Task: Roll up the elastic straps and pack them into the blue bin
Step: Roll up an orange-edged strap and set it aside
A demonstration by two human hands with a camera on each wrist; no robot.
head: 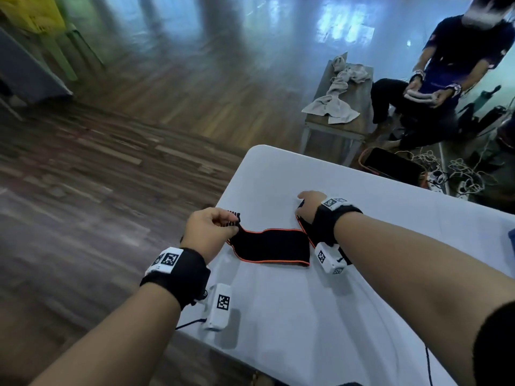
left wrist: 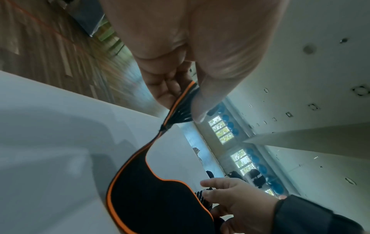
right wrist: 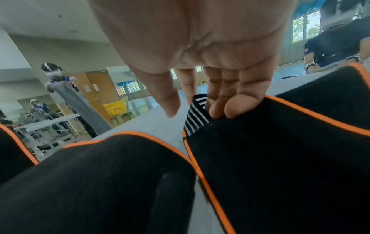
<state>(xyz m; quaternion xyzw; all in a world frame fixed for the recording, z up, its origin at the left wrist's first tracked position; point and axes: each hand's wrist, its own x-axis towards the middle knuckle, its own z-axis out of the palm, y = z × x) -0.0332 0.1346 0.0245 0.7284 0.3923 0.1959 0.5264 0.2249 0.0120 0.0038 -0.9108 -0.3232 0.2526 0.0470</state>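
A black elastic strap (head: pixel 273 249) with orange edging lies unrolled across the white table (head: pixel 306 316). My left hand (head: pixel 232 222) pinches its striped left end between thumb and fingers, lifted a little off the table; the left wrist view shows that pinch (left wrist: pixel 188 101) with the strap (left wrist: pixel 152 197) hanging down from it. My right hand (head: pixel 302 203) is at the far right end. In the right wrist view its fingers (right wrist: pixel 230 110) curl onto the strap (right wrist: pixel 280 150) beside a striped tab (right wrist: pixel 195 117), thumb spread apart. A blue sliver (head: pixel 511 238) shows at the right edge; I cannot tell whether it is the bin.
The table's left edge (head: pixel 223 196) runs just beside my left hand, with wood floor below. Behind the table stand a bench with grey towels (head: pixel 340 90), a seated person (head: pixel 434 87) and tangled cables (head: pixel 451 174). A yellow basket (right wrist: pixel 116 107) stands far off.
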